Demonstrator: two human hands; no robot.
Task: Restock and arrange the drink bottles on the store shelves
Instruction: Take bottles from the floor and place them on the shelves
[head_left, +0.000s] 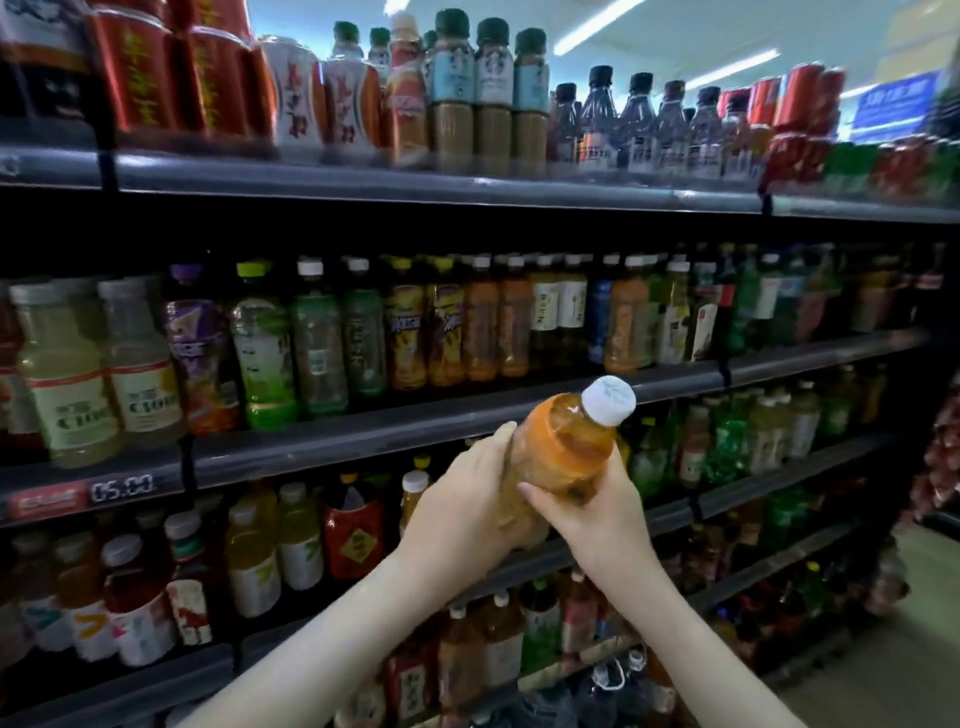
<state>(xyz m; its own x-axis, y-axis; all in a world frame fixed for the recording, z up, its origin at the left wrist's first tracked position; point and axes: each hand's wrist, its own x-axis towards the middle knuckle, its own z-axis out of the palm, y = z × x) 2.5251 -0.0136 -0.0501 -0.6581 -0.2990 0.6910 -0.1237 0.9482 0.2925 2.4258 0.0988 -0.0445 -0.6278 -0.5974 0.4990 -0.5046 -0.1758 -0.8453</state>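
Risk judged: clear plastic bottle of amber drink with orange label and white screw cap (563, 457) is carried tilted, cap up-right, in front of dark metal shelf edge (363, 431). If swung inward carelessly, packed row of orange-labelled bottles (498, 332) on shelf above could be knocked over; no obvious gap seen there. Bottle clasped from both sides: left hand (467, 499) wrapped round lower body, right hand (592, 514) closed round middle, fingers curled firmly against plastic.
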